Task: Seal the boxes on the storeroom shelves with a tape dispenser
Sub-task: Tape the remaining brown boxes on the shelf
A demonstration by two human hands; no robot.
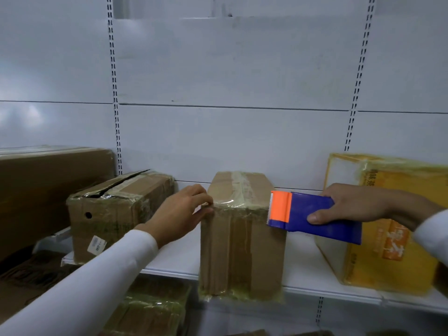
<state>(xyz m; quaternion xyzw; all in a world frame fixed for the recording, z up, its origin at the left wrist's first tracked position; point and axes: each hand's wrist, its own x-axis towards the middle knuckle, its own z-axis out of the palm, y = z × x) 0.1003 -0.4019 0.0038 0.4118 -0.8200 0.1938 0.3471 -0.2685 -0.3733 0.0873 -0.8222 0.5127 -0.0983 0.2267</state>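
A brown cardboard box (242, 241) stands at the middle of the white shelf (305, 275), its front overhanging the shelf edge and wrapped in clear tape. My left hand (180, 214) pinches the end of a clear tape strip at the box's upper left front corner. The strip runs across the box's top front edge to the blue and orange tape dispenser (312, 214), which my right hand (356, 207) grips just off the box's right side, toothed blade toward the box.
A taped brown box (116, 214) with a split lid sits to the left, a long brown carton (43, 190) beyond it. A yellow box (388, 226) stands at the right. More boxes (150, 314) lie on the shelf below. Slotted uprights run up the white back wall.
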